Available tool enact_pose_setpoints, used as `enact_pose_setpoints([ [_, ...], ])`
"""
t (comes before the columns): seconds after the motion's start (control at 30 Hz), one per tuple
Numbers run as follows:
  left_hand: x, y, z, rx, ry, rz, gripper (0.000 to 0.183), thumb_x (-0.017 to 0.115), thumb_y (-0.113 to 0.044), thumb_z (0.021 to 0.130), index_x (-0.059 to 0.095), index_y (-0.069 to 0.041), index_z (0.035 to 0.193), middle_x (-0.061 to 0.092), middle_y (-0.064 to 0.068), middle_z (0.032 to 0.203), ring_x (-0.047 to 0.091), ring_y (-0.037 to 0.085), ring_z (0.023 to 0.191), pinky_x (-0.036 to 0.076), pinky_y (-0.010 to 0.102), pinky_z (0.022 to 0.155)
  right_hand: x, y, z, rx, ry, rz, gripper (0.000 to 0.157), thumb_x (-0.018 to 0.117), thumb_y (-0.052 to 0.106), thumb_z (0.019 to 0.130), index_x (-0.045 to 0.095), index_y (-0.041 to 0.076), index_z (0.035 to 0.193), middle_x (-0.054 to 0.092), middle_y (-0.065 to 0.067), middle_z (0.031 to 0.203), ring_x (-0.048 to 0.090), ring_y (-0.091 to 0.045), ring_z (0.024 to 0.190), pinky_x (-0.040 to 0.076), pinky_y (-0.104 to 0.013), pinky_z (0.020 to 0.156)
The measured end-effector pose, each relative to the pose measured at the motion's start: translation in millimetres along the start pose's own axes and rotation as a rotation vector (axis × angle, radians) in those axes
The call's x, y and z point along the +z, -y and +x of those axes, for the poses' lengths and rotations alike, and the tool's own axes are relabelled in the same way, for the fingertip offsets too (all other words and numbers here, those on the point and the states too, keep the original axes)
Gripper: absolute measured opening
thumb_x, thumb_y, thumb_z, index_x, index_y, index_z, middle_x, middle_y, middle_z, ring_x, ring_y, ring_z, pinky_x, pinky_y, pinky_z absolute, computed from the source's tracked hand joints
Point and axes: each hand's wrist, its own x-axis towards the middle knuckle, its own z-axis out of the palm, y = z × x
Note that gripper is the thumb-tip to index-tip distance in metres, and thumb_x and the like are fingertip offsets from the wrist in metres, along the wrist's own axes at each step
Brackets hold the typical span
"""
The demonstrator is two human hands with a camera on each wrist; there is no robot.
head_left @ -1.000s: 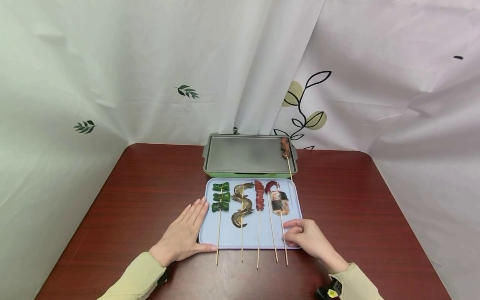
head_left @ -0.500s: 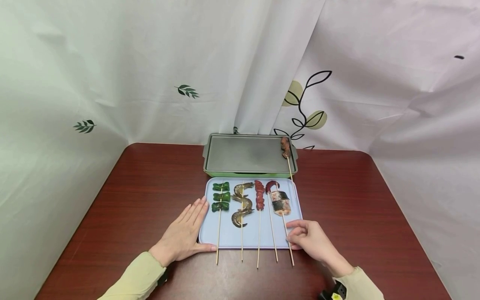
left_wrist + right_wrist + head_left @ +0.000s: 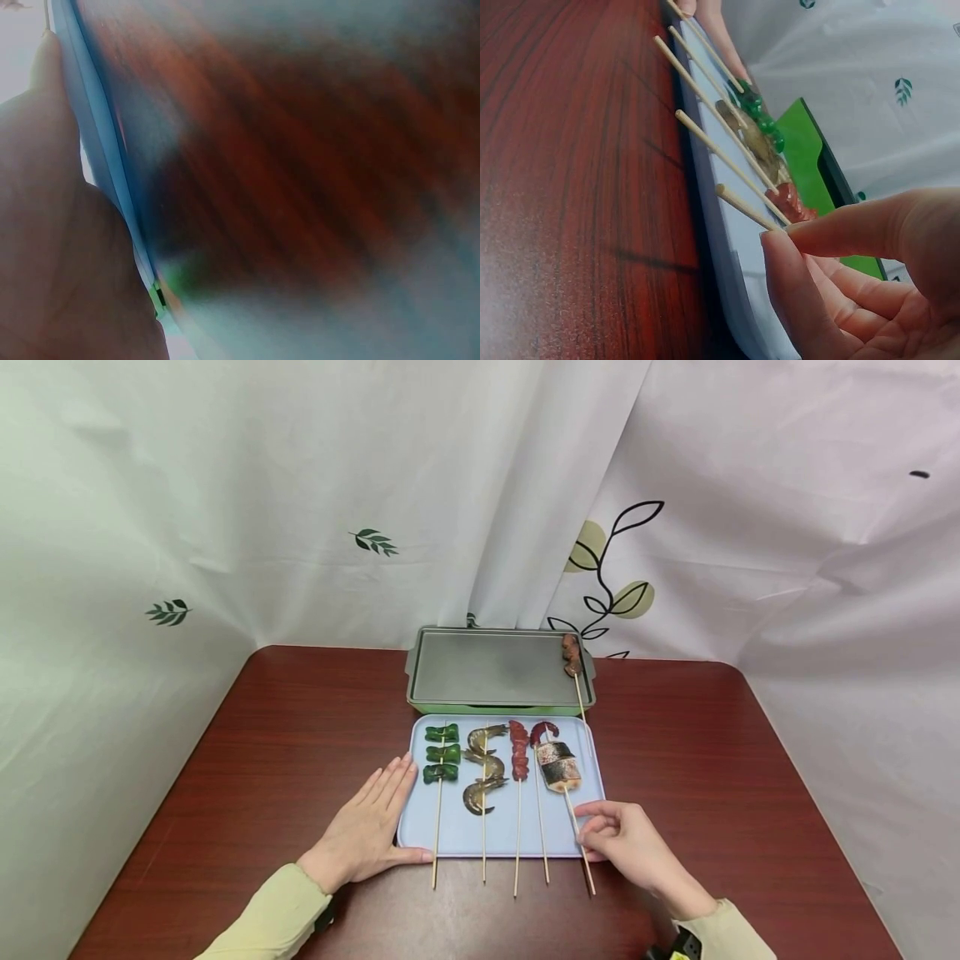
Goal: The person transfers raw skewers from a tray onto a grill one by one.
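My right hand (image 3: 626, 843) pinches the stick of a fish skewer (image 3: 558, 767) between thumb and forefinger over the tray's right side. Its two chunks with dark skin lie tilted, close over the stick of a skewer with a curled dark red piece (image 3: 544, 731). In the right wrist view the pinched stick (image 3: 742, 205) shows its blunt end past the thumb. My left hand (image 3: 363, 835) lies with straight fingers along the left edge of the light blue tray (image 3: 461, 839), its thumb at the front rim beside the green pepper skewer (image 3: 441, 754).
Also on the tray are a shrimp skewer (image 3: 484, 768) and a red meat skewer (image 3: 519, 752), sticks jutting over the front rim. Behind stands a green-sided grill plate (image 3: 487, 668), a brown meat skewer (image 3: 572, 656) at its right end. A white curtain (image 3: 375, 460) hangs behind the table.
My right hand has moved slightly right, swinging the fish skewer's stick end rightward so it slants. The dark red piece's stick end has shifted a little left. My left hand has stayed put.
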Motion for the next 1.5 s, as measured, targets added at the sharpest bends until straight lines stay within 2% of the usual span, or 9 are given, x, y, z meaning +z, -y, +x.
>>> enact_pose_setpoints([
  [0.2,6.6,3.4,-0.3,0.005,-0.028,0.005,0.120,0.050,-0.085,0.083,0.031,0.009,0.155,0.024,0.023,0.163,0.025,0.037,0.149,0.023,0.047,0.120,0.1,4,-1,-0.009,-0.007,-0.015,0.038,0.065,-0.013,0.084,0.060,-0.020,0.121,0.066,-0.012,0.080,0.066,-0.014,0.066,0.061,-0.033,0.061],
  [0.53,8.6,5.7,1.5,-0.019,0.033,0.018,0.122,0.047,-0.087,0.083,0.025,0.006,0.158,0.016,0.019,0.167,0.016,0.032,0.153,0.017,0.045,0.122,0.3,19,-5,-0.111,0.038,-0.014,0.039,0.066,-0.013,0.087,0.059,-0.020,0.124,0.066,-0.015,0.082,0.068,-0.013,0.069,0.062,-0.035,0.064],
  [0.8,3.7,3.0,1.8,0.010,-0.013,0.007,0.121,0.049,-0.086,0.083,0.030,0.009,0.155,0.023,0.024,0.163,0.025,0.037,0.150,0.021,0.047,0.121,0.4,38,-2,-0.196,0.052,-0.073,0.038,0.066,-0.013,0.086,0.061,-0.017,0.124,0.067,-0.009,0.084,0.068,-0.012,0.066,0.061,-0.031,0.063],
  [1.0,1.6,2.5,0.9,0.018,-0.022,0.004,0.119,0.052,-0.084,0.083,0.031,0.010,0.154,0.026,0.025,0.162,0.027,0.038,0.149,0.024,0.049,0.120,-7.2,58,11,-0.239,0.016,-0.124,0.037,0.070,-0.009,0.088,0.063,-0.014,0.124,0.068,-0.011,0.084,0.069,-0.017,0.065,0.060,-0.031,0.064],
  [1.23,3.9,2.8,0.6,0.011,-0.016,-0.002,0.119,0.051,-0.085,0.083,0.031,0.008,0.155,0.024,0.023,0.164,0.024,0.036,0.150,0.024,0.048,0.120,-14.8,78,36,-0.240,-0.047,-0.100,0.036,0.069,-0.012,0.088,0.064,-0.013,0.124,0.069,-0.015,0.086,0.071,-0.018,0.071,0.062,-0.035,0.065],
  [1.5,10.5,5.3,-1.4,0.027,-0.057,0.009,0.119,0.048,-0.085,0.084,0.028,0.007,0.156,0.023,0.022,0.164,0.023,0.035,0.150,0.015,0.042,0.123,-24.0,95,72,-0.225,-0.104,-0.064,0.038,0.062,-0.011,0.089,0.063,-0.012,0.127,0.070,-0.024,0.092,0.071,-0.017,0.072,0.062,-0.034,0.068],
])
